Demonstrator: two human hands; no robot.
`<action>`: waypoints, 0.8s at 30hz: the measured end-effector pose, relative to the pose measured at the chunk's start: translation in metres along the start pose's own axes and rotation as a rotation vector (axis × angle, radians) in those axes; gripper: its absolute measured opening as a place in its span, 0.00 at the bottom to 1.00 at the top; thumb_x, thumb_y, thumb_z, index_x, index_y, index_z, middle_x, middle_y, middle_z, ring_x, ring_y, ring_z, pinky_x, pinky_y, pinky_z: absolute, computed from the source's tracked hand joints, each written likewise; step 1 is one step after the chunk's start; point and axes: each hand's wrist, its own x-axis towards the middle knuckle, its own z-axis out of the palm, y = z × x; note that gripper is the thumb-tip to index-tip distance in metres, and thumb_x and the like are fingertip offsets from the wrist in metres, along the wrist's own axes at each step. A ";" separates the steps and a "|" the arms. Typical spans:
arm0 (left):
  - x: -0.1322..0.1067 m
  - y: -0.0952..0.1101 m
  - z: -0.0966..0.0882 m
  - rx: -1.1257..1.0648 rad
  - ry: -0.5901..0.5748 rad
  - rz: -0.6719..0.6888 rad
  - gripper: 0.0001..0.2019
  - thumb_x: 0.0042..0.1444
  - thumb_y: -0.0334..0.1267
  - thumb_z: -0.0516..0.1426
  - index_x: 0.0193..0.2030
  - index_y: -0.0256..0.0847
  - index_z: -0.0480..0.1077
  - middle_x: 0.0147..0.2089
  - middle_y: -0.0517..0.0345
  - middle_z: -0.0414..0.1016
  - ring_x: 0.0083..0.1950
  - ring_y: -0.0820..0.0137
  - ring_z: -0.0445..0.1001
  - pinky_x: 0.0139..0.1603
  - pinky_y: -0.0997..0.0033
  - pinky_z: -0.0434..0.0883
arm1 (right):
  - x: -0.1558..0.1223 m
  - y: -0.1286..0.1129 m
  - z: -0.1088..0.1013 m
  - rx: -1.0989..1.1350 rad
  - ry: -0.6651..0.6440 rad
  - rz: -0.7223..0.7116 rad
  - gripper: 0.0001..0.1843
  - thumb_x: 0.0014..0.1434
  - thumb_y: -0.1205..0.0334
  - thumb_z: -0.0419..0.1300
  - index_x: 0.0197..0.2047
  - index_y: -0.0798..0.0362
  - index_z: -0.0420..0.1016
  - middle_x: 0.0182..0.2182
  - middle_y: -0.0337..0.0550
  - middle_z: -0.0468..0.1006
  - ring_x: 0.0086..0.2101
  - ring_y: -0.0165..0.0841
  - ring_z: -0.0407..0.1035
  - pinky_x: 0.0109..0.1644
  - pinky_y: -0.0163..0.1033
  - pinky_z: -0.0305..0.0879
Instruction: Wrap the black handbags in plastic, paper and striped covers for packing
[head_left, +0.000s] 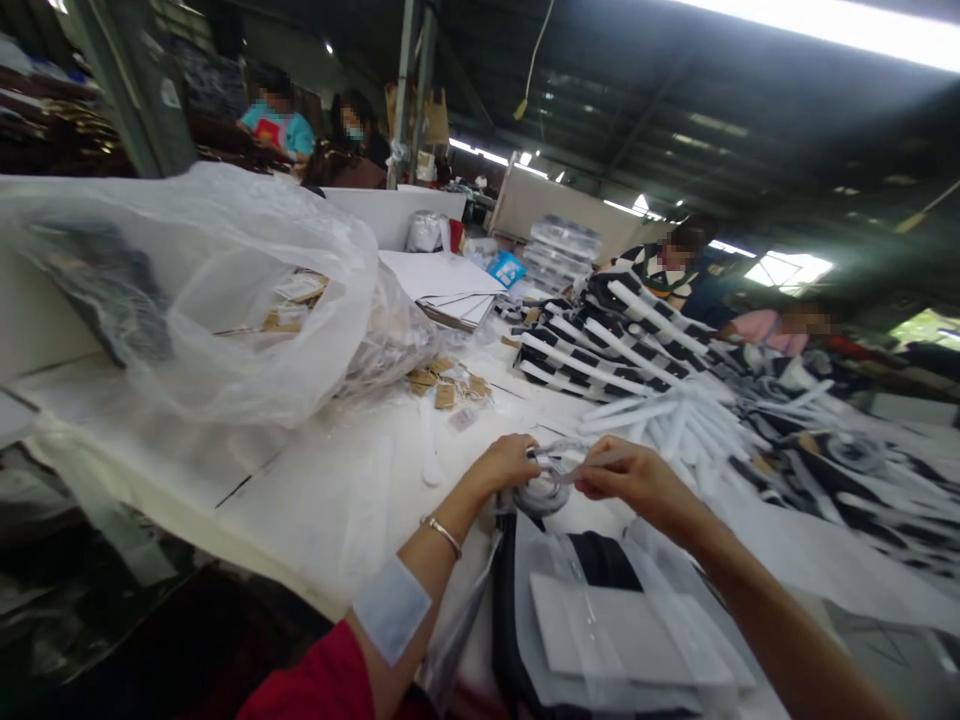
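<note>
My left hand (508,464) is closed on a coil of grey strap (543,497), seemingly wrapped in clear film, above the far edge of a dark bag (507,610). My right hand (634,478) pinches a thin pale strip (607,457) that reaches toward the coil; whether the two are joined I cannot tell. The bag lies in front of me, covered with pale sheeting and clear plastic. A flat white card (600,625) rests on top of it. On my left forearm is a pale square patch (391,608).
Left on the white table (300,500) lies a large clear plastic bag (277,330). Brown tags (445,396) and paper sheets (442,275) sit beyond my hands. To the right are white strips (686,425) and stacked checkered bags (592,350). Several people work farther back.
</note>
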 end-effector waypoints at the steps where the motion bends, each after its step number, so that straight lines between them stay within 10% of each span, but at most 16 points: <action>1: -0.001 0.001 -0.001 0.000 0.008 -0.003 0.20 0.50 0.37 0.56 0.51 0.39 0.73 0.48 0.51 0.79 0.48 0.62 0.76 0.48 0.69 0.70 | 0.000 0.002 0.002 -0.051 0.027 -0.028 0.15 0.49 0.50 0.68 0.30 0.53 0.74 0.27 0.41 0.78 0.31 0.35 0.74 0.37 0.39 0.70; 11: -0.005 0.005 -0.007 -0.031 0.033 -0.058 0.25 0.48 0.35 0.59 0.56 0.39 0.69 0.55 0.49 0.76 0.54 0.62 0.74 0.53 0.69 0.68 | 0.007 0.021 0.027 -0.484 0.103 -0.210 0.03 0.54 0.64 0.58 0.29 0.50 0.72 0.24 0.37 0.76 0.28 0.34 0.72 0.33 0.37 0.66; 19: -0.007 0.005 -0.006 -0.108 0.046 -0.011 0.25 0.47 0.37 0.60 0.55 0.38 0.70 0.52 0.50 0.77 0.52 0.61 0.75 0.53 0.67 0.69 | 0.033 0.054 0.046 -0.971 0.290 -0.788 0.14 0.49 0.79 0.55 0.34 0.52 0.70 0.55 0.55 0.73 0.55 0.48 0.65 0.56 0.56 0.64; 24: -0.008 0.006 -0.009 -0.181 0.054 -0.012 0.29 0.44 0.32 0.59 0.57 0.38 0.68 0.52 0.50 0.77 0.52 0.62 0.74 0.53 0.68 0.69 | 0.051 0.064 0.043 -0.969 0.150 -0.862 0.13 0.53 0.79 0.52 0.37 0.51 0.67 0.45 0.50 0.78 0.48 0.41 0.72 0.64 0.61 0.56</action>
